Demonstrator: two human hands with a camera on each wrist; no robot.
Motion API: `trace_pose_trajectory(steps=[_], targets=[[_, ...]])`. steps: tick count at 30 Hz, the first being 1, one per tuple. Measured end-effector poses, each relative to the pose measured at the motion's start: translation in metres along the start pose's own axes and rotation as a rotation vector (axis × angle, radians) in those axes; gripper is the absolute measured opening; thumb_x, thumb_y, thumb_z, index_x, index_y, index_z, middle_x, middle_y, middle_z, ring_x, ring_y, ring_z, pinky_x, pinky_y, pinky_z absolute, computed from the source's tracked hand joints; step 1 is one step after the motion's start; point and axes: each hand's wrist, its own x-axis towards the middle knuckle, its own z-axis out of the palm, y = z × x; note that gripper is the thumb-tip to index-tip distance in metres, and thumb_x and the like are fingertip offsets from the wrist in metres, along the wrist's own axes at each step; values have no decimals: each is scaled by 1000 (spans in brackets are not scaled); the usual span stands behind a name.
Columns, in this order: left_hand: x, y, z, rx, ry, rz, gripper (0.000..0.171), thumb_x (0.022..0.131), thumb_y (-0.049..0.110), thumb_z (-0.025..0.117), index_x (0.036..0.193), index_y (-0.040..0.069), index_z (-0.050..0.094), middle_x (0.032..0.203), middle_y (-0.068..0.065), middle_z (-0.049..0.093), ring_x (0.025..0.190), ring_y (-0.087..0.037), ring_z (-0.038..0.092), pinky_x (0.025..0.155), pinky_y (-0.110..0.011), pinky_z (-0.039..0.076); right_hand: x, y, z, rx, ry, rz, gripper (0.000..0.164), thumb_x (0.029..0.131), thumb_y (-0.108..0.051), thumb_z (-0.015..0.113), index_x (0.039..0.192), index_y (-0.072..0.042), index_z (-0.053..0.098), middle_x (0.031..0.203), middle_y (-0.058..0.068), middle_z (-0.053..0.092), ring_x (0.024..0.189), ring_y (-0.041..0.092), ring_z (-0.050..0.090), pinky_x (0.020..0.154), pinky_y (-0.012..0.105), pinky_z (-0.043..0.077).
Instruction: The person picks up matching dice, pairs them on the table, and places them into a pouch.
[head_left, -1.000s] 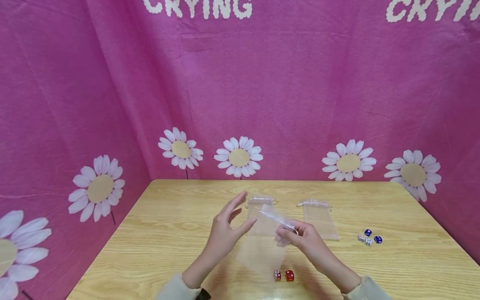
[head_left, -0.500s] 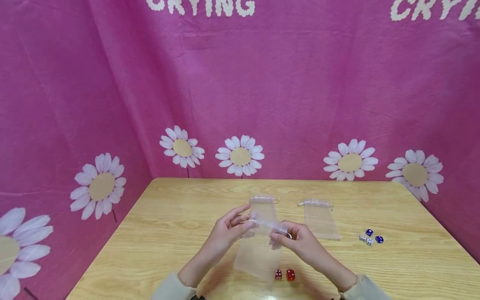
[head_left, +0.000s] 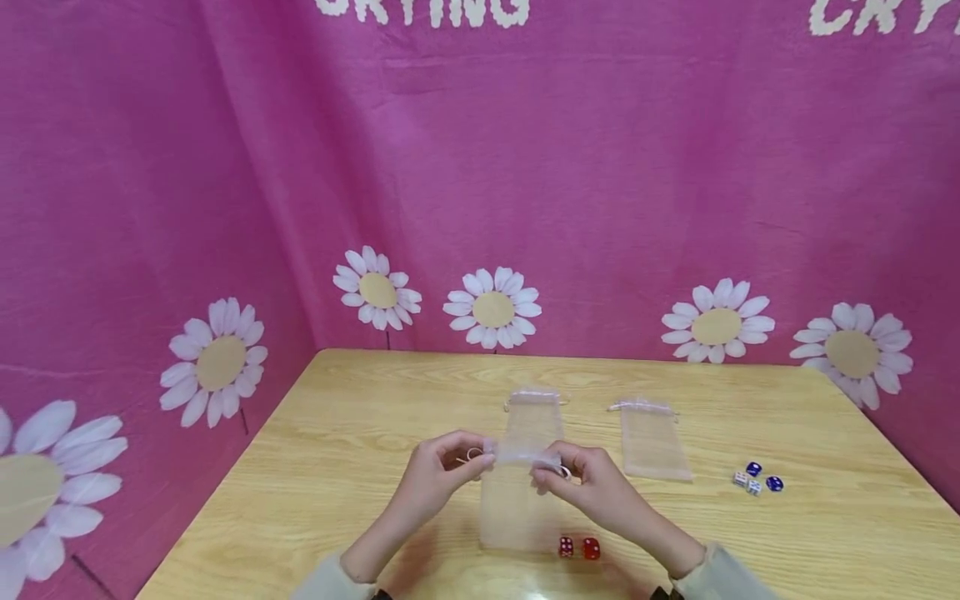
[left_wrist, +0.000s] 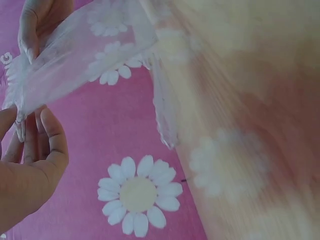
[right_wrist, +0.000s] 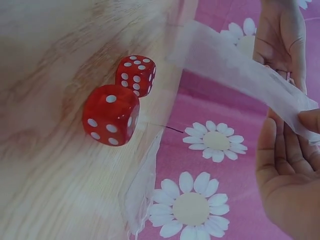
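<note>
A sheer white drawstring pouch (head_left: 521,508) hangs between both hands above the table, its top edge level and stretched sideways. My left hand (head_left: 448,468) pinches the left corner of that edge between thumb and fingers, a loop of cord sticking out beside it. At the opposite corner my right hand (head_left: 587,477) pinches the fabric, with another cord loop near the thumb. Two red dice (right_wrist: 111,115) lie on the table just right of the pouch's lower end. In the left wrist view the pouch fabric (left_wrist: 75,65) spans from one hand to the other.
Behind the held pouch, a second sheer pouch (head_left: 534,417) lies flat on the wooden table (head_left: 360,417). A third pouch (head_left: 654,442) is right of it. Blue dice (head_left: 775,483) and white dice (head_left: 753,487) sit together at the right. A pink flowered cloth (head_left: 585,183) hangs behind.
My left hand has come in from apart and taken the pouch's left corner. The pouch, tilted before, now hangs straight with its top edge level between both hands.
</note>
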Motion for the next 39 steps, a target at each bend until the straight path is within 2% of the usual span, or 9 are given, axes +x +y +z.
trace_pose_trajectory(steps=[4,8,14,18,23,27,29,32,39], targets=[[-5,-6,-4,93,30,101,18,87,15,73,100,2,73,91,-18,74,69,2,63,65,-16,56,2,2,4,-74,19,-71,8,93,-13,66,86,-14,67,80,2,70,75,-4,58,66,20,53],[-10,-13,-6,227,100,287,12,85,12,74,95,5,75,86,-11,75,71,2,63,65,-18,57,3,5,8,-152,26,-167,6,92,-11,67,88,-15,67,81,-2,68,75,-5,54,64,20,52],[-18,-20,-7,376,209,557,10,78,2,78,87,8,75,78,-2,74,66,-5,64,60,-17,55,1,7,11,-256,69,-350,15,87,-6,71,99,-14,67,90,-3,70,83,4,63,73,24,57],[-23,-22,-11,424,233,651,14,77,0,78,86,10,75,78,0,74,66,-6,64,61,-13,53,-1,8,10,-253,73,-397,22,86,-2,71,101,-17,66,93,-6,70,85,6,65,76,24,57],[-27,-22,-16,448,195,717,19,75,-3,78,88,11,76,81,0,75,70,-9,67,64,-11,54,1,12,8,-251,73,-530,20,86,4,68,97,-12,66,90,-2,70,83,9,67,76,19,56],[-30,-23,-17,478,169,765,21,73,-4,79,88,10,76,82,0,76,72,-10,69,66,-12,55,3,15,9,-267,58,-635,9,91,-2,66,96,-8,67,89,0,70,82,10,67,74,18,56],[-32,-23,-17,492,163,779,20,73,-3,79,87,11,76,81,0,76,73,-10,69,67,-11,54,3,16,10,-287,49,-662,4,94,-7,63,96,-9,67,89,-1,70,83,10,67,75,18,56],[-34,-23,-16,527,168,783,18,73,-1,80,85,12,75,80,2,75,72,-8,67,67,-10,53,5,16,12,-334,46,-688,7,97,-13,60,96,-10,67,89,-2,69,83,8,67,77,15,55],[-38,-25,-16,567,229,757,20,70,0,83,80,12,71,74,5,70,67,-5,62,64,-9,51,5,15,14,-401,69,-705,13,99,-17,58,93,-10,67,88,-4,69,81,7,67,78,13,54]])
